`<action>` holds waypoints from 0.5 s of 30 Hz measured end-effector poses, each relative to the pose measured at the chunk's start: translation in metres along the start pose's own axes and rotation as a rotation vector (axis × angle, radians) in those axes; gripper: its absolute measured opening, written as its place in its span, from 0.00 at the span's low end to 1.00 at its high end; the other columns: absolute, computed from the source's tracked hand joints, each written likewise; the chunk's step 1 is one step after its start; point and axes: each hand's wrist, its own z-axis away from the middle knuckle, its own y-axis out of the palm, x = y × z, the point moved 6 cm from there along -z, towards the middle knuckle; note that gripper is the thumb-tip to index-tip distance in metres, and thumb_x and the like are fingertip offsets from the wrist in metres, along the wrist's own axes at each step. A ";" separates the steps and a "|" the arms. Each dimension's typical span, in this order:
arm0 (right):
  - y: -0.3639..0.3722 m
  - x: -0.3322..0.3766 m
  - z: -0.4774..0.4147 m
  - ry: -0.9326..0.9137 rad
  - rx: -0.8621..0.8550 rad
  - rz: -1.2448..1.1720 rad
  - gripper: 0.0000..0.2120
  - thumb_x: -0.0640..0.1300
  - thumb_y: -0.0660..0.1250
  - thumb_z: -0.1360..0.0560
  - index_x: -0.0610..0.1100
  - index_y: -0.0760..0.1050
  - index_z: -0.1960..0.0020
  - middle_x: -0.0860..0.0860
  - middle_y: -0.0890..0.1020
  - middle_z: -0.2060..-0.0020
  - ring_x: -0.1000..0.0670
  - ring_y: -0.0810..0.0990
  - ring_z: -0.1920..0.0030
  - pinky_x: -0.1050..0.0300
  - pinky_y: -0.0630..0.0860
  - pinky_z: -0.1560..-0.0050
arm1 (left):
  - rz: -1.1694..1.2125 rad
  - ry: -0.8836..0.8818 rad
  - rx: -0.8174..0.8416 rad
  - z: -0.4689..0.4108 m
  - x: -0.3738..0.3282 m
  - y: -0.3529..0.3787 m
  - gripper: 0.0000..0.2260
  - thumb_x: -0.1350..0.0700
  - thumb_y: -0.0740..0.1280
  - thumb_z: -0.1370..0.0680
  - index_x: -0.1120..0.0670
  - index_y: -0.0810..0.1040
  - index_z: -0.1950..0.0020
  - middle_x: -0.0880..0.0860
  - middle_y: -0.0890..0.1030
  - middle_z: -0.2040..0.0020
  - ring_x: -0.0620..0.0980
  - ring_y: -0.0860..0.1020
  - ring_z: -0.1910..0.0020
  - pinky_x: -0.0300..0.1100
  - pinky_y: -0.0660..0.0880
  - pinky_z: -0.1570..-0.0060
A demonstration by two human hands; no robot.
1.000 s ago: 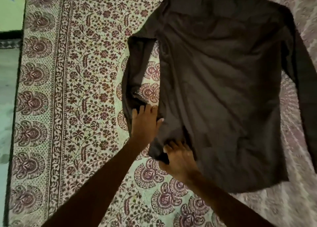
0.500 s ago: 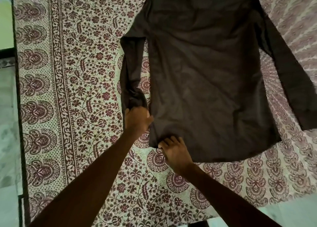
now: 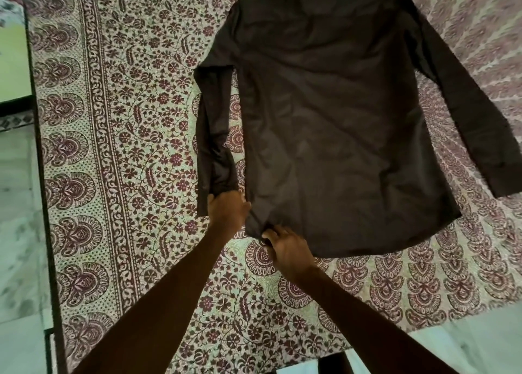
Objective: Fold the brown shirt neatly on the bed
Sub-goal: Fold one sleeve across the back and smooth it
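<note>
The brown shirt (image 3: 333,125) lies spread flat on the bed, back side up, collar end far from me. Its left sleeve (image 3: 213,136) runs down alongside the body; its right sleeve (image 3: 469,119) stretches out to the right. My left hand (image 3: 227,211) grips the cuff end of the left sleeve beside the shirt's lower left corner. My right hand (image 3: 285,249) pinches the hem at that lower left corner, fingers curled on the cloth.
The bed carries a cream sheet with a maroon floral print (image 3: 127,153). Its left edge (image 3: 42,175) drops to a pale marble floor (image 3: 17,204). The near edge (image 3: 423,331) lies at the lower right, with floor beyond.
My left hand went from lying flat on the sleeve to gripping it. The shirt's hem has been pulled straight and flatter. The view has shifted so the shirt sits further right.
</note>
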 end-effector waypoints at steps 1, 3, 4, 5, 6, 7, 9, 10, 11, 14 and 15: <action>0.001 0.000 -0.001 0.009 0.005 0.012 0.12 0.44 0.66 0.27 0.47 0.75 0.43 0.47 0.81 0.50 0.44 0.80 0.52 0.50 0.78 0.56 | 0.024 -0.027 0.013 0.001 0.003 0.002 0.15 0.43 0.63 0.24 0.52 0.81 0.51 0.52 0.84 0.52 0.54 0.80 0.49 0.50 0.64 0.40; 0.003 0.001 -0.002 -0.002 0.008 0.031 0.13 0.42 0.68 0.30 0.47 0.76 0.46 0.47 0.82 0.54 0.43 0.81 0.55 0.51 0.78 0.58 | 0.063 -0.066 0.029 0.004 0.006 0.003 0.15 0.44 0.64 0.24 0.53 0.82 0.50 0.53 0.84 0.51 0.54 0.80 0.49 0.49 0.66 0.42; 0.004 0.000 -0.002 -0.020 0.004 0.029 0.13 0.42 0.68 0.31 0.47 0.76 0.47 0.47 0.82 0.55 0.42 0.81 0.55 0.52 0.78 0.58 | 0.066 -0.075 0.034 0.006 0.007 0.003 0.15 0.44 0.64 0.24 0.53 0.82 0.50 0.54 0.84 0.51 0.55 0.80 0.49 0.49 0.67 0.43; 0.003 0.000 -0.002 -0.029 0.017 0.009 0.12 0.42 0.67 0.31 0.47 0.76 0.47 0.47 0.82 0.54 0.42 0.81 0.54 0.51 0.78 0.57 | 0.064 -0.077 0.039 0.007 0.008 0.003 0.15 0.44 0.64 0.23 0.53 0.82 0.48 0.54 0.83 0.50 0.56 0.80 0.48 0.48 0.69 0.45; 0.000 -0.001 -0.001 -0.036 0.024 -0.023 0.11 0.43 0.67 0.29 0.47 0.76 0.46 0.46 0.82 0.52 0.42 0.80 0.53 0.51 0.78 0.55 | 0.062 -0.077 0.039 0.009 0.009 0.003 0.15 0.44 0.63 0.22 0.53 0.81 0.47 0.55 0.83 0.49 0.57 0.80 0.48 0.48 0.70 0.46; -0.002 -0.005 -0.001 -0.024 0.044 -0.078 0.11 0.44 0.66 0.27 0.47 0.76 0.45 0.46 0.82 0.50 0.43 0.80 0.51 0.51 0.77 0.53 | 0.066 -0.077 0.030 0.011 0.009 0.003 0.15 0.44 0.63 0.22 0.53 0.80 0.47 0.56 0.82 0.48 0.58 0.80 0.47 0.49 0.71 0.47; -0.010 -0.020 0.004 0.061 0.052 -0.216 0.10 0.48 0.63 0.23 0.48 0.77 0.43 0.47 0.82 0.47 0.44 0.81 0.51 0.52 0.77 0.52 | 0.070 -0.074 -0.038 0.018 0.003 -0.003 0.15 0.45 0.64 0.22 0.55 0.77 0.44 0.57 0.80 0.45 0.59 0.78 0.44 0.51 0.71 0.45; -0.016 -0.032 0.007 0.128 0.022 -0.262 0.10 0.49 0.62 0.22 0.49 0.77 0.43 0.48 0.82 0.48 0.45 0.81 0.52 0.55 0.77 0.53 | 0.058 -0.058 -0.095 0.022 -0.003 -0.008 0.15 0.47 0.66 0.23 0.56 0.74 0.42 0.57 0.78 0.43 0.59 0.76 0.42 0.52 0.71 0.44; -0.025 -0.047 0.012 0.208 -0.020 -0.288 0.10 0.50 0.61 0.21 0.49 0.77 0.43 0.48 0.82 0.49 0.46 0.82 0.53 0.57 0.75 0.55 | 0.041 -0.018 -0.154 0.028 -0.013 -0.013 0.15 0.49 0.67 0.24 0.56 0.73 0.41 0.57 0.76 0.42 0.59 0.75 0.42 0.53 0.71 0.45; -0.057 -0.102 0.036 0.402 -0.224 -0.304 0.09 0.42 0.64 0.24 0.46 0.80 0.47 0.47 0.83 0.51 0.44 0.82 0.53 0.55 0.75 0.52 | 0.020 0.235 -0.229 0.045 -0.062 -0.015 0.13 0.53 0.70 0.27 0.52 0.73 0.45 0.55 0.74 0.45 0.57 0.74 0.45 0.52 0.70 0.47; -0.067 -0.122 0.044 0.462 -0.286 -0.310 0.09 0.38 0.65 0.26 0.45 0.81 0.48 0.45 0.84 0.51 0.42 0.82 0.51 0.54 0.76 0.50 | 0.016 0.315 -0.191 0.050 -0.077 -0.008 0.13 0.54 0.70 0.27 0.51 0.73 0.45 0.54 0.73 0.45 0.58 0.74 0.45 0.52 0.70 0.46</action>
